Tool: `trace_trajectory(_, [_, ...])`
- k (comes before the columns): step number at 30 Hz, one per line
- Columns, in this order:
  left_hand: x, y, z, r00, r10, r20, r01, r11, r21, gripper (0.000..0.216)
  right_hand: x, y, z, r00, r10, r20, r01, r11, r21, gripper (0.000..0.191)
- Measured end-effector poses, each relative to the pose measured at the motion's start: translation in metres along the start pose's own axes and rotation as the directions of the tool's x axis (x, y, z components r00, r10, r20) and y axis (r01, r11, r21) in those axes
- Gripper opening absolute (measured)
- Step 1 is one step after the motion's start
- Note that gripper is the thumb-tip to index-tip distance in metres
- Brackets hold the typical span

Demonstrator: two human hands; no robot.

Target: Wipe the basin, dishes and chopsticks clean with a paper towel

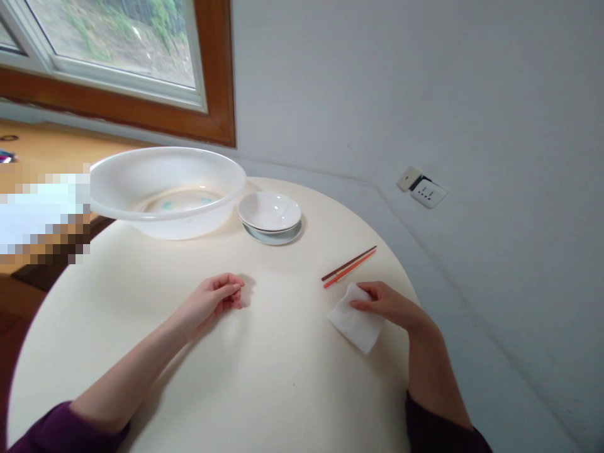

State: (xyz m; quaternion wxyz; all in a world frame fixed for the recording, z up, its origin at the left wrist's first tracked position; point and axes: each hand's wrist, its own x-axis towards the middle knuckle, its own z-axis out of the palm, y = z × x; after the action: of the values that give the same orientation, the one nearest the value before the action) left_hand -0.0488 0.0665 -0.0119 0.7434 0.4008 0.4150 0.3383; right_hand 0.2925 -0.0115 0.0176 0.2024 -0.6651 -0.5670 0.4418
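My right hand (384,302) pinches a white paper tissue (357,321) between thumb and fingers, low over the right side of the table. Just beyond the tissue lie two chopsticks side by side, one dark brown (349,263) and one orange-red (350,268). My left hand (219,296) is at the table's middle, its fingers curled in with the thumb against them, and nothing shows in it. Farther back, a white bowl (268,211) is stacked on a plate (274,236). Left of these stands a large translucent plastic basin (184,228).
The round cream table (283,384) fills the foreground, close to a grey-white wall (401,75) with a socket (428,192). A wooden desk (51,145) adjoins at the left, beneath a brown-framed window (219,75). A blurred patch covers part of the desk.
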Motion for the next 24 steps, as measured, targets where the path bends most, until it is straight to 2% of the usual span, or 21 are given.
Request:
trace_trajectory(3, [0.0,0.001,0.0,1.0,0.003,-0.001,-0.003,1.0,-0.006,0.015,0.004,0.013,-0.005,0.994,0.059,-0.087,-0.064,0.997,-0.052,0.027])
trace_trajectory(7, [-0.002,0.004,0.003,1.0,-0.008,-0.014,0.008,1.0,0.002,0.014,0.008,0.025,-0.01,0.957,0.143,-0.252,-0.17,0.981,-0.09,0.021])
trace_trajectory(11, [-0.002,0.003,0.002,1.0,-0.002,-0.011,0.002,1.0,0.002,0.014,0.009,0.037,-0.018,0.903,0.129,-0.41,-0.219,0.959,-0.18,0.015])
trace_trajectory(13, [-0.001,0.002,0.001,1.0,-0.001,-0.004,0.001,1.0,0.002,0.013,0.01,0.045,-0.022,0.844,0.123,-0.522,-0.252,0.95,-0.184,0.012])
trace_trajectory(17, [-0.002,0.002,0.001,1.0,0.011,-0.015,-0.011,1.0,0.012,0.015,0.012,0.058,-0.024,0.713,0.159,-0.683,-0.352,0.924,-0.152,0.034])
trace_trajectory(20, [-0.004,0.005,0.002,0.991,0.092,-0.101,-0.092,0.996,0.004,0.017,0.014,0.052,-0.02,0.613,0.099,-0.784,-0.372,0.911,-0.176,0.044])
trace_trajectory(24, [-0.007,0.011,0.002,0.939,0.268,-0.216,-0.253,0.963,0.096,0.013,0.019,0.024,0.0,0.376,-0.134,-0.917,-0.219,0.948,-0.228,0.029])
